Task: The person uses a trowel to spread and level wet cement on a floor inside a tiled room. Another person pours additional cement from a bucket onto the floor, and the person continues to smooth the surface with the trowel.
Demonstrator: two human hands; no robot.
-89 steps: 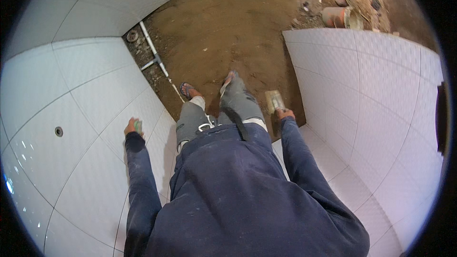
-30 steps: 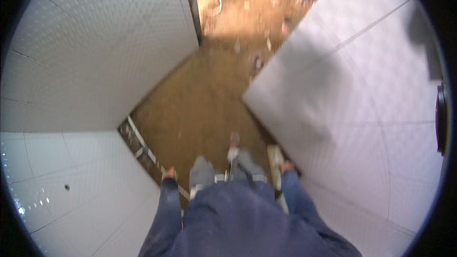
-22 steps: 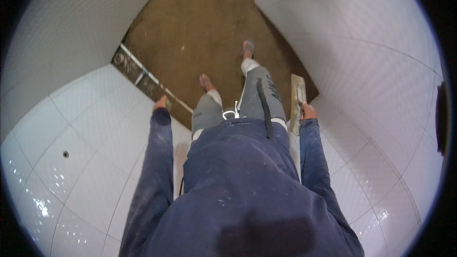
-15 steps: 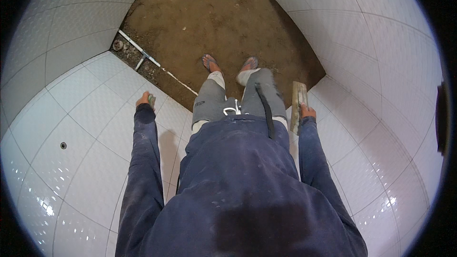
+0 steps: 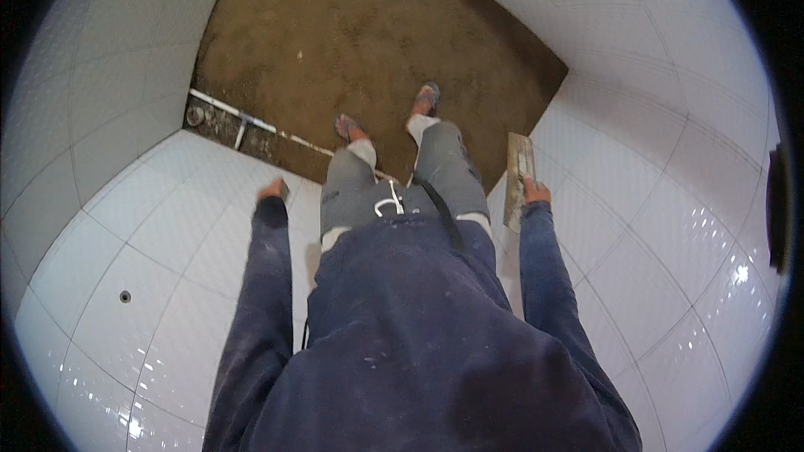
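Note:
My right hand (image 5: pixel 536 191) is closed on the grip of a plastering trowel (image 5: pixel 515 151), whose long rectangular blade is smeared with grey-beige residue. The trowel hangs beside my right thigh, in front of the tiled wall. At my left side, my left hand (image 5: pixel 270 191) is curled round a small greenish-grey thing (image 5: pixel 285 191); most of it is hidden by the fingers, so its kind cannot be made out. My feet, in flip-flops, stand on a brown earthen or mortar floor (image 5: pixel 335 42), the right foot ahead of the left.
White textured tiles cover the walls (image 5: pixel 636 159) on both sides. A white pipe (image 5: pixel 222 106) with a tee branch (image 5: pixel 241 134) lies along the left floor edge, beside a round pipe opening (image 5: pixel 195 116) in a rubble-filled trench. A small round outlet (image 5: pixel 125 296) sits in the left tiling.
I have stepped and turned slightly: my right foot is now ahead, and the pipe and wall outlet sit lower in view. Both hands keep their grip, the left swinging slightly inward.

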